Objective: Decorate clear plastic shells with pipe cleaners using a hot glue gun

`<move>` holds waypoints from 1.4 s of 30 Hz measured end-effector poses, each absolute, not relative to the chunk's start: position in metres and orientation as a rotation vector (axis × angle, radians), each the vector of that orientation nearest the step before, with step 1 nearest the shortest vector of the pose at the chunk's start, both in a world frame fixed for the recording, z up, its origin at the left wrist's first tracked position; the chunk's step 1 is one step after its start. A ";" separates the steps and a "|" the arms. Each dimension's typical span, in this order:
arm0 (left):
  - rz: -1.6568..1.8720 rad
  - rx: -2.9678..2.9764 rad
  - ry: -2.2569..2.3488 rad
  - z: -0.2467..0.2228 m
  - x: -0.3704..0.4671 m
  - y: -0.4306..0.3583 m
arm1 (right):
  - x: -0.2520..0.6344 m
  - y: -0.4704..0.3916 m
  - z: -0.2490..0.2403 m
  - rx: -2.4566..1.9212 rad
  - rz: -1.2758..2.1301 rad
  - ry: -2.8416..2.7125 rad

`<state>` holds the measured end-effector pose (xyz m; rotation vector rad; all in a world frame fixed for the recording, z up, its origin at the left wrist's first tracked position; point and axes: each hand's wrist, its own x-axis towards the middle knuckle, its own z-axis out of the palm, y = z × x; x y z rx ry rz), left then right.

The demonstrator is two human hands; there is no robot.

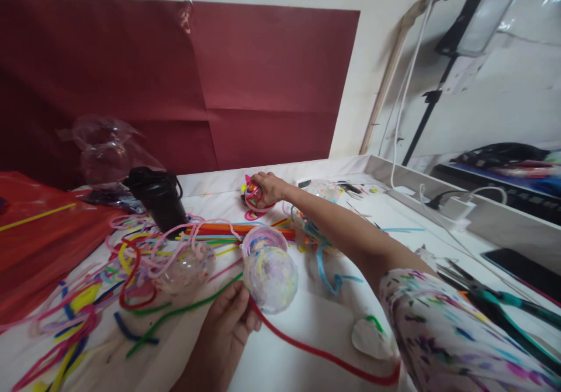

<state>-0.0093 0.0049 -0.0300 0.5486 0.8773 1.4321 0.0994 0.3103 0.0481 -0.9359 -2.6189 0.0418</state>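
My left hand (232, 316) is closed at the lower middle, thumb and fingers pinching the edge of a clear round plastic piece (272, 278) with a pale, glue-streaked surface. A pink-rimmed cup-like piece (264, 240) sits just behind it. A red pipe cleaner (315, 354) runs right from the left fingers, and a green one (184, 316) reaches toward them from the left. Farther back, my right hand (268, 187) is wrapped round a small colourful ball (253, 194) near the table's back edge. Part of that ball is hidden under the fingers.
Tangled pipe cleaners (135, 263) and a black cup (158, 199) stand at left. Orange pipe cleaners (236, 229) lie mid-table. At right are pliers (495, 301), a phone (521, 269), a charger (458, 210) and cables. A low wall (438, 199) edges the table.
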 end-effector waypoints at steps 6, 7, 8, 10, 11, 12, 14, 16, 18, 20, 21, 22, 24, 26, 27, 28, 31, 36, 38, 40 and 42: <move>1.432 0.536 0.861 -0.024 -0.009 0.004 | 0.102 0.286 0.045 -0.951 0.053 -2.610; 1.432 0.542 0.857 -0.024 -0.009 0.004 | 0.102 0.283 0.044 -0.954 0.059 -2.606; 1.432 0.550 0.854 -0.024 -0.009 0.004 | 0.102 0.280 0.043 -0.957 0.067 -2.603; 1.437 0.567 0.846 -0.025 -0.008 0.004 | 0.101 0.276 0.040 -0.962 0.085 -2.603; 1.435 0.576 0.842 -0.025 -0.008 0.004 | 0.101 0.275 0.039 -0.965 0.097 -2.606; 1.433 0.586 0.838 -0.026 -0.008 0.004 | 0.101 0.276 0.038 -0.968 0.112 -2.609; 1.430 0.604 0.831 -0.026 -0.008 0.005 | 0.102 0.279 0.036 -0.977 0.151 -2.616; 1.425 0.614 0.822 -0.026 -0.009 0.005 | 0.104 0.285 0.034 -0.983 0.195 -2.615; 1.418 0.603 0.825 -0.025 -0.009 0.004 | 0.107 0.290 0.033 -0.985 0.237 -2.607; 1.409 0.587 0.839 -0.025 -0.010 0.004 | 0.110 0.294 0.032 -0.983 0.276 -2.595; 1.407 0.586 0.842 -0.025 -0.010 0.004 | 0.112 0.295 0.032 -0.981 0.296 -2.588; 1.405 0.588 0.842 -0.026 -0.010 0.005 | 0.114 0.296 0.033 -0.979 0.314 -2.581; 1.402 0.598 0.835 -0.026 -0.010 0.005 | 0.117 0.297 0.033 -0.973 0.344 -2.568; 1.400 0.603 0.827 -0.027 -0.010 0.005 | 0.118 0.297 0.034 -0.973 0.362 -2.558; 1.400 0.605 0.827 -0.027 -0.010 0.005 | 0.118 0.297 0.033 -0.976 0.365 -2.555; 1.400 0.608 0.826 -0.027 -0.010 0.005 | 0.117 0.297 0.033 -0.981 0.362 -2.553; 1.409 0.606 0.832 -0.026 -0.010 0.004 | 0.115 0.296 0.031 -0.996 0.326 -2.539; 1.407 0.591 0.833 -0.026 -0.010 0.004 | 0.119 0.291 0.034 -0.973 0.284 -2.545; 1.406 0.609 0.832 -0.027 -0.010 0.004 | 0.123 0.291 0.038 -0.989 0.308 -2.555; 1.400 0.613 0.833 -0.028 -0.010 0.005 | 0.126 0.294 0.041 -1.018 0.366 -2.557; 1.394 0.606 0.834 -0.027 -0.010 0.005 | 0.127 0.298 0.044 -1.045 0.452 -2.535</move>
